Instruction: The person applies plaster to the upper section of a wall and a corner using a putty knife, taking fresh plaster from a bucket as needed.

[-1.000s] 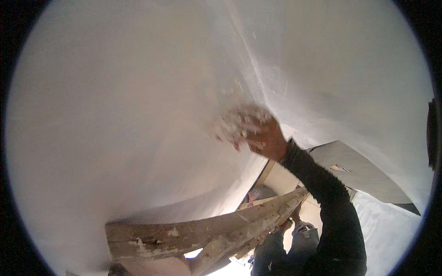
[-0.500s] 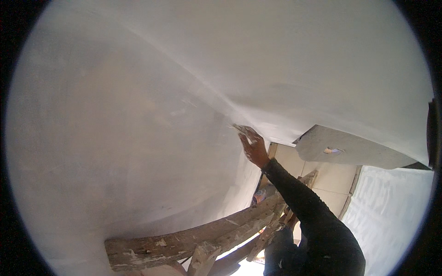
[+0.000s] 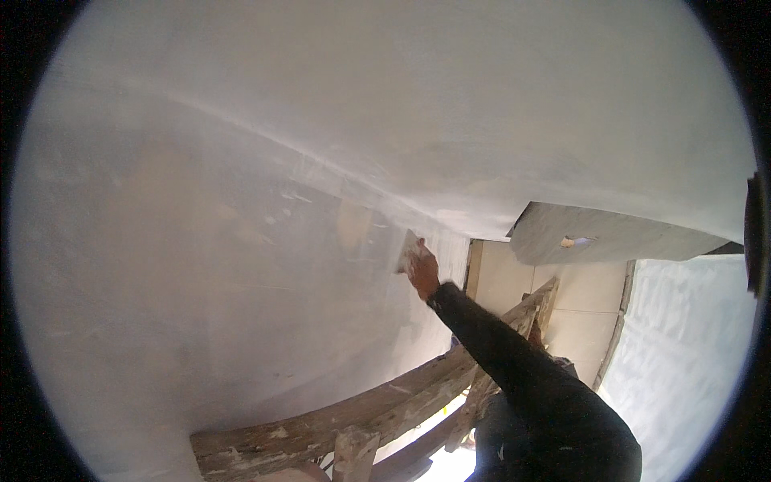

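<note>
My right hand [image 3: 423,273] is closed on a flat putty scraper [image 3: 409,243], a thin pale plate whose far edge shows past my fingers. The scraper lies close against the pale, smeared wall [image 3: 265,265], just below the long corner line where another whitish surface [image 3: 498,120] meets it. Lighter streaks and patches mark the wall around the blade. My right arm, in a dark sleeve [image 3: 514,345], reaches up from the lower right. My left hand is not in view.
Below the arm runs a rough, plaster-spotted timber frame [image 3: 353,414] with crossing pieces. A grey stone-like slab [image 3: 610,233] with a small hole juts out at right. Beyond are beige tiles [image 3: 582,289] and a white-streaked surface [image 3: 683,329].
My right hand has moved slightly left and down from the corner line, and the scraper's flat side now shows. Fresh light streaks appear on the wall. The view has shifted a little.
</note>
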Demonstrator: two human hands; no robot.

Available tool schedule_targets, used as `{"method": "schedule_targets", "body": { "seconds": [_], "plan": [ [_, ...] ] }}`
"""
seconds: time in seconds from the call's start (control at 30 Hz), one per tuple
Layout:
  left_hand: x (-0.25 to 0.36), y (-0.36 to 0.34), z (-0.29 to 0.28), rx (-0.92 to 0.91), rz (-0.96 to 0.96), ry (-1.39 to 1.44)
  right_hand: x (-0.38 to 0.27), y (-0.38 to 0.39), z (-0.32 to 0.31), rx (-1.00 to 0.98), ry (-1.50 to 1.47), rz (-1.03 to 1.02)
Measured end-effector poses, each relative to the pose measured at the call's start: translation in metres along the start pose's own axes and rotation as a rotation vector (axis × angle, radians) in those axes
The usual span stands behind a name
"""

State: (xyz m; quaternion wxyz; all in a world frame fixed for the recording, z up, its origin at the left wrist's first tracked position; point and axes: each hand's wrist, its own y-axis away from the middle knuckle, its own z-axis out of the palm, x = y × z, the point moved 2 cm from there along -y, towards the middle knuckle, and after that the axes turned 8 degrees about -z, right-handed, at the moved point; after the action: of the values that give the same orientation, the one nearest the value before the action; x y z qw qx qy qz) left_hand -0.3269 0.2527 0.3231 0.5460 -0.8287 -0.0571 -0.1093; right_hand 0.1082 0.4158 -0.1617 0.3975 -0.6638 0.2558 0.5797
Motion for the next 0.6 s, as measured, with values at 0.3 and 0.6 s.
{"method": "schedule_targets", "body": {
  "seconds": [0.3, 0.6],
  "plan": [
    [-0.011, -0.004, -0.011, 0.002, -0.016, 0.044, -0.281, -0.038, 0.046, -0.067, -0.027, -0.582],
    [-0.006, 0.000, -0.010, -0.013, -0.047, 0.108, -0.221, -0.060, 0.012, -0.040, 0.001, -0.527]
  ]
}}
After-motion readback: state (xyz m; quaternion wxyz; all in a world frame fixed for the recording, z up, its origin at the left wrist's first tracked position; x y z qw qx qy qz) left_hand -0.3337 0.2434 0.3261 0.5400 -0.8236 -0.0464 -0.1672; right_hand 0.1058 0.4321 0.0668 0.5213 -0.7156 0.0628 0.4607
